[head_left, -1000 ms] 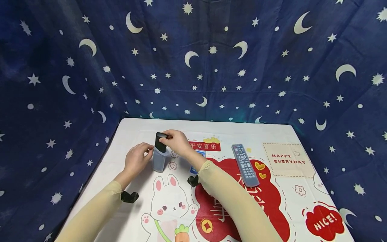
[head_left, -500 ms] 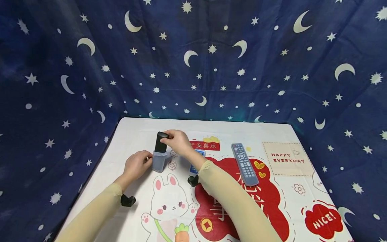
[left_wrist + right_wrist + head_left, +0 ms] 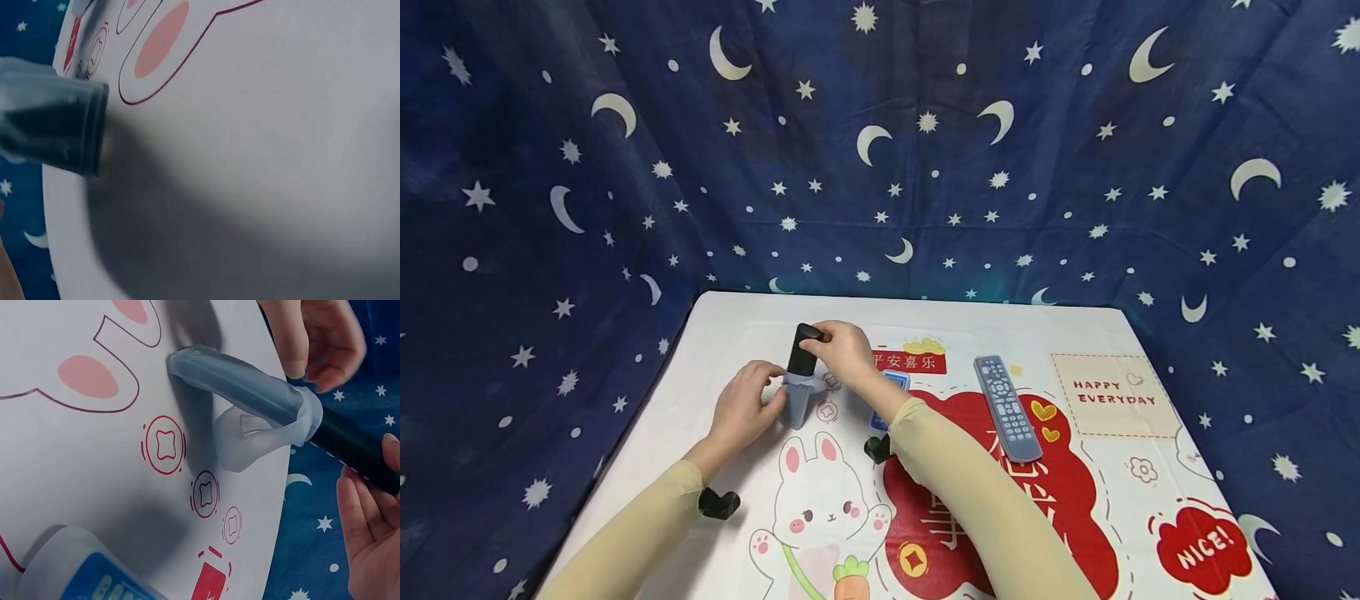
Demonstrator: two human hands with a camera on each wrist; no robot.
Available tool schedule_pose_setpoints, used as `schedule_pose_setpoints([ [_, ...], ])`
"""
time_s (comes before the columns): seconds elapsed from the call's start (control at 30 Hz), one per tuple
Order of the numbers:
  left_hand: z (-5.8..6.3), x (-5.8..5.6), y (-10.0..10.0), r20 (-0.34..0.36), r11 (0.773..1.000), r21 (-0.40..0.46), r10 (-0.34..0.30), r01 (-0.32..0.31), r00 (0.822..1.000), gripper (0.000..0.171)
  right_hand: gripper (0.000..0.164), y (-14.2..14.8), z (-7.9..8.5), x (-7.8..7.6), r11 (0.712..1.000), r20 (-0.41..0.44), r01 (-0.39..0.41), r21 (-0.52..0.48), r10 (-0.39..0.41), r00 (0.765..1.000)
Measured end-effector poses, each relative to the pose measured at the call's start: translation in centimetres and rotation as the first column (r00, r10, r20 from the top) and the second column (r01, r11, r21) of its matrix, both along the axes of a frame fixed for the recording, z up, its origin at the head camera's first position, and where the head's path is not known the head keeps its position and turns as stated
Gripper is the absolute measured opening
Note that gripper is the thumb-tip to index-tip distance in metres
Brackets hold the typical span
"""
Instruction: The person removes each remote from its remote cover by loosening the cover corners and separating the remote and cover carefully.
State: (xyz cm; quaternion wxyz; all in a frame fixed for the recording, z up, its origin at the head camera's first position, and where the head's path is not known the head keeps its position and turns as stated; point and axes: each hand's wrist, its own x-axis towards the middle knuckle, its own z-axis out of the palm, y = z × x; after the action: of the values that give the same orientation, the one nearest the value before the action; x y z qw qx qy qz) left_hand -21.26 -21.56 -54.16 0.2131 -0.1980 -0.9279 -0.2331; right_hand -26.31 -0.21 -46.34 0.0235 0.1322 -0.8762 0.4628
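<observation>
My right hand [image 3: 844,350] pinches the upper end of a slim black remote control [image 3: 802,358] between thumb and fingers. The lower part of the remote sits inside a translucent bluish sleeve cover [image 3: 796,404], whose mouth has a loose flap out to one side in the right wrist view. Cover and remote stand tilted, the cover's bottom end at the tabletop. My left hand [image 3: 747,404] is at the cover's left side, fingers apart. In the right wrist view, the left fingertips [image 3: 328,381] hover right by the cover's mouth. The left wrist view shows the cover's lower end [image 3: 56,119].
A grey remote control [image 3: 1009,410] in a cover lies to the right on the patterned tablecloth [image 3: 745,325]. A blue-faced remote [image 3: 895,381] lies partly hidden behind the right forearm. A dark blue star-patterned curtain [image 3: 880,208] hangs behind the table and at both sides.
The remote and cover have turned and lean more to the right at the top. The left hand's thumb and fingers have spread from the cover's edge. The right hand keeps its pinch, shifting slightly right.
</observation>
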Motion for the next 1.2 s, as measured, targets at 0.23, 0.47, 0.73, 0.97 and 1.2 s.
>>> schedule_pose_setpoints([
  [0.23,0.8,-0.3,1.2,-0.181,0.979,-0.103,-0.194,0.178,0.964,0.026,0.028,-0.5,0.1,0.0,0.999,0.015,0.045,0.002,-0.045,0.999],
  [0.47,1.3,-0.7,1.9,-0.238,0.969,-0.171,-0.217,0.18,0.947,0.029,0.03,-0.5,-0.1,-0.1,0.997,0.021,0.082,0.001,-0.082,0.996],
  [0.73,1.6,-0.8,2.7,-0.241,0.958,-0.246,-0.208,0.147,0.948,0.017,0.031,-0.6,-0.4,0.0,0.994,0.052,0.108,-0.024,-0.107,0.993],
  [0.97,0.6,-0.1,2.8,-0.199,0.953,-0.259,-0.215,0.161,0.956,0.014,0.032,-0.7,-0.7,0.1,0.995,0.03,0.097,-0.003,-0.097,0.995],
  [1.2,-0.5,1.0,2.2,-0.194,0.962,-0.229,-0.196,0.15,0.961,0.017,0.03,-0.7,-0.9,0.0,0.997,0.005,0.075,0.004,-0.075,0.997],
])
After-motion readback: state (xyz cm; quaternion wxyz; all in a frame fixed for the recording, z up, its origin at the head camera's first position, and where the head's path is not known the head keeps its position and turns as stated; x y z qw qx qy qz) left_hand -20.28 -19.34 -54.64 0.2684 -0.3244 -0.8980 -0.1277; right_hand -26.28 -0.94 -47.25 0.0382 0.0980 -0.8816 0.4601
